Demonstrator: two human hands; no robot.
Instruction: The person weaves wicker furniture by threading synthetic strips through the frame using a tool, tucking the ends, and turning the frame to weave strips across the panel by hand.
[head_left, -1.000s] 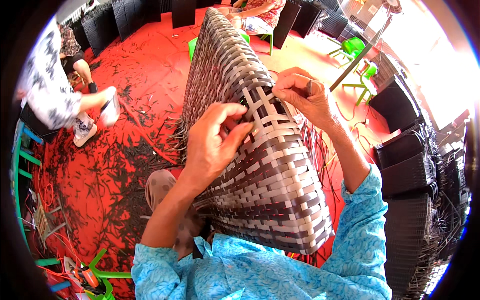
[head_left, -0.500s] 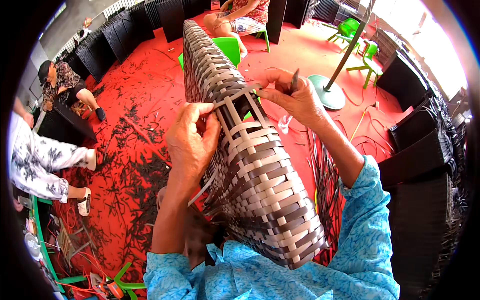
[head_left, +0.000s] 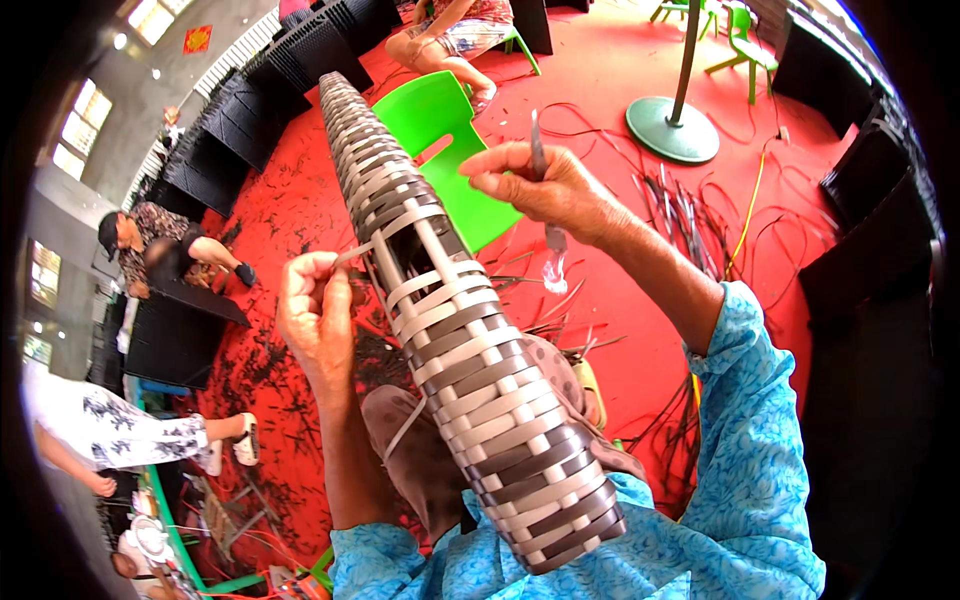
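Observation:
A long woven panel point(head_left: 490, 380) of flat grey, beige and dark brown strips slants away from my lap, its narrow edge facing up. An unwoven gap point(head_left: 410, 252) shows in that edge, with a lengthwise strip crossing it. My left hand point(head_left: 318, 312) pinches the end of a beige weaving strip point(head_left: 354, 254) just left of the gap. To the right of the panel and apart from it, my right hand point(head_left: 550, 192) is closed round a slim grey metal tool point(head_left: 538, 145); its clear end point(head_left: 555, 272) hangs below the palm. Another loose strip end point(head_left: 405, 428) sticks out lower down.
A green plastic chair point(head_left: 430, 115) stands behind the panel. Dark strips point(head_left: 690, 225) lie on the red floor at right, near a round green pole base point(head_left: 672, 130). Black woven panels point(head_left: 215, 140) line the sides. Several people sit or stand nearby, including a seated person point(head_left: 150, 245) at left.
My left hand has drawn the strip end out leftward from the gap. My right hand has let go of the strip and moved off the panel. The view has shifted, and the panel shows more of its edge.

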